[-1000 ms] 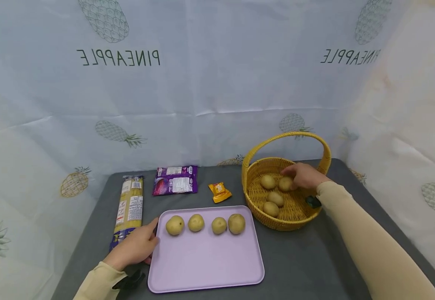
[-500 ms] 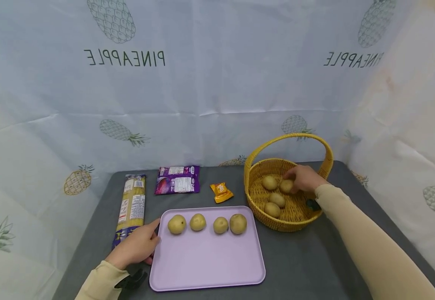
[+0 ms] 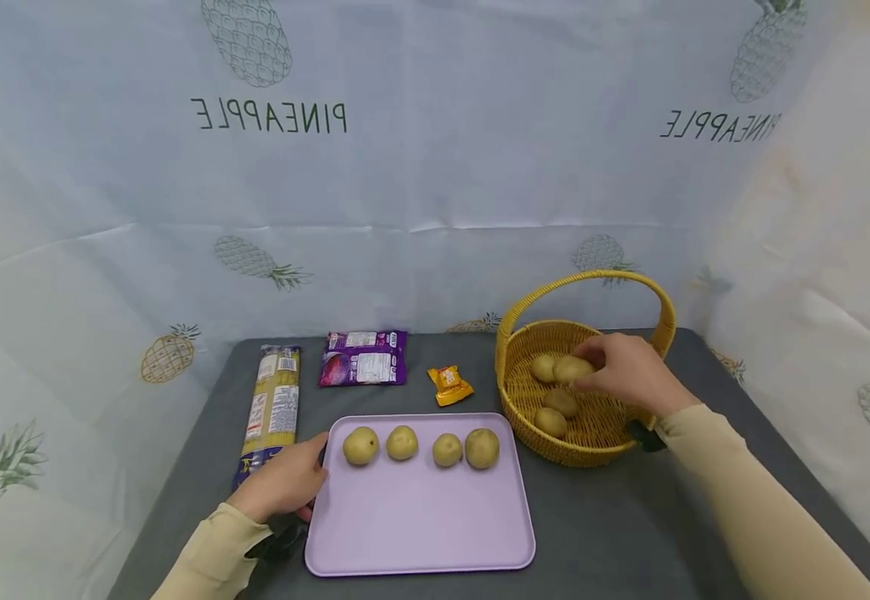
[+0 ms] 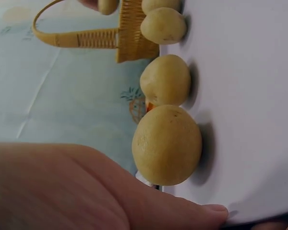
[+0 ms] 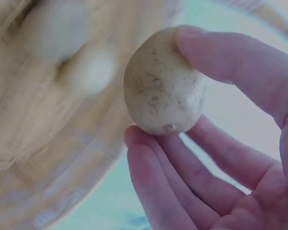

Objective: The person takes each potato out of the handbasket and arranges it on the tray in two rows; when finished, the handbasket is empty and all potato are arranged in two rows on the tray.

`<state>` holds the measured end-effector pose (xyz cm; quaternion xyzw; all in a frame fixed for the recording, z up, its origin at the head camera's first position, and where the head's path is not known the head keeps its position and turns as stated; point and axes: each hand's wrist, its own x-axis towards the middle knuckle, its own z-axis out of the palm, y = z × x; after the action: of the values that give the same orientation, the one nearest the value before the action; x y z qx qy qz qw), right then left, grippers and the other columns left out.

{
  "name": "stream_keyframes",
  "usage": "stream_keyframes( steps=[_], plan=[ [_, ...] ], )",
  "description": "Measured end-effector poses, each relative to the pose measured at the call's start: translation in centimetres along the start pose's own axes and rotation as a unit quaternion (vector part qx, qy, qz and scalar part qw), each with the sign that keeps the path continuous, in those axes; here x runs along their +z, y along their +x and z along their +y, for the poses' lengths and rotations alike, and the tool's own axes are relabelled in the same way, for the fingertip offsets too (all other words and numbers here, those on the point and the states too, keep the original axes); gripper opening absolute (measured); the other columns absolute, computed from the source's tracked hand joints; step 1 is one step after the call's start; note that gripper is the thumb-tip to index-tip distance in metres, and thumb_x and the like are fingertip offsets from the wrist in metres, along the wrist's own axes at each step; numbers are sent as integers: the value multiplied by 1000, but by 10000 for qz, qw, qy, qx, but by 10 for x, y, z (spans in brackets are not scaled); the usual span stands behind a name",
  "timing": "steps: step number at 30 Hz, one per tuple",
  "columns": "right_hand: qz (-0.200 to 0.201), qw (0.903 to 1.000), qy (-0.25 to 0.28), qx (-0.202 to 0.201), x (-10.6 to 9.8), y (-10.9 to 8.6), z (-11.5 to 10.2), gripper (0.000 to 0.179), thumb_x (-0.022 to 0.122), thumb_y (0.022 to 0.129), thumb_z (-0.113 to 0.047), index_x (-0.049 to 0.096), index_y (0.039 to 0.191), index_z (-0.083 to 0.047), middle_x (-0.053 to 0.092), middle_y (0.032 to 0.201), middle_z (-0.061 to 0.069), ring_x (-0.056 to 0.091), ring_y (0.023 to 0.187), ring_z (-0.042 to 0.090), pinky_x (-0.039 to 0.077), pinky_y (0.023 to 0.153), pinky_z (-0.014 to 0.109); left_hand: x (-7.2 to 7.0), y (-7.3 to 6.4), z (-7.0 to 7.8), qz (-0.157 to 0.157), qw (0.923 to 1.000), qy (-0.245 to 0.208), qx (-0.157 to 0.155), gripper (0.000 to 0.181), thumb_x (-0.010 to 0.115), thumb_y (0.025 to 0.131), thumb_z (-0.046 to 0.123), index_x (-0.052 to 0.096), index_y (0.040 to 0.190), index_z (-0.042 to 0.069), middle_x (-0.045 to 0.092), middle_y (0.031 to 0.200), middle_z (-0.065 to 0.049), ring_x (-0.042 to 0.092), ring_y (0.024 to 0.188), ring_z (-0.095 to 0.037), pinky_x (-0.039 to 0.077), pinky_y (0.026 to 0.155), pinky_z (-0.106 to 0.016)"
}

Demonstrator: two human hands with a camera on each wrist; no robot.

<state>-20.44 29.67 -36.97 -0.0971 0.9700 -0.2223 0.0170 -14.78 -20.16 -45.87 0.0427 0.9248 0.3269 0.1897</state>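
Observation:
My right hand (image 3: 622,371) pinches a potato (image 5: 165,84) between thumb and fingertips, lifted above the basket floor in the head view. Below it the round yellow wicker basket (image 3: 607,429) holds several more potatoes, one of them a brownish potato (image 3: 561,403). At the left edge of the lilac tray (image 3: 420,525), my left hand (image 3: 285,477) grips the rim. Its thumb (image 4: 201,214) lies over the rim, while the other fingers are mostly hidden below the edge. Along the far side of the tray several potatoes stand in a row, a large potato (image 4: 167,145) nearest that thumb.
A long pack of noodles (image 3: 273,408) lies left of the tray, beside the left hand. Behind the tray are a purple packet (image 3: 363,358) and a small orange wrapped snack (image 3: 450,385). The basket's tall handle (image 3: 585,275) arches over its far side. A pineapple-print cloth hangs behind the dark table.
My right hand has raised the potato from the basket floor and tilted it. The left hand stays at the tray's edge. The whole head view has shifted slightly.

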Motion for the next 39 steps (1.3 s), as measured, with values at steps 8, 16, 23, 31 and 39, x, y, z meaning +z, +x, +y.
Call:
stream_keyframes(
  steps=[8,16,23,31,39],
  plan=[
    [566,9969,420,-362,38,-44,-67,47,95,82,-31,78,121,-13,80,106,-1,74,94,13,62,84,40,1,-6,-3,47,9998,-125,-131,64,54,103,1,35,163,-9,68,95,-15,67,56,-21,59,47,-36],
    [461,9903,726,-1090,118,-52,-128,42,99,75,-24,78,111,-19,74,101,-10,66,87,4,58,78,25,4,-3,-4,20,9998,-171,-76,66,56,103,2,35,165,-7,67,95,-14,67,55,-21,59,47,-36],
    [110,9827,917,-1608,178,-44,-177,40,98,75,-25,76,106,-17,70,93,-9,61,84,5,51,75,22,3,1,-2,11,9997,-226,68,65,55,102,2,36,165,-5,67,91,-12,68,57,-21,60,47,-35],
    [244,9790,890,-1815,214,-41,-213,42,99,74,-27,75,107,-18,71,95,-10,57,81,-3,51,73,18,0,1,-3,-31,9993,-376,29,65,55,103,1,38,165,0,65,87,-12,67,59,-22,60,48,-36],
    [338,9775,690,-1964,226,-42,-222,41,98,73,-28,75,106,-19,70,96,-10,59,82,-4,51,73,16,0,1,-3,-27,9991,-425,30,62,55,104,1,40,164,1,65,85,-10,67,61,-23,60,48,-36]
  ],
)
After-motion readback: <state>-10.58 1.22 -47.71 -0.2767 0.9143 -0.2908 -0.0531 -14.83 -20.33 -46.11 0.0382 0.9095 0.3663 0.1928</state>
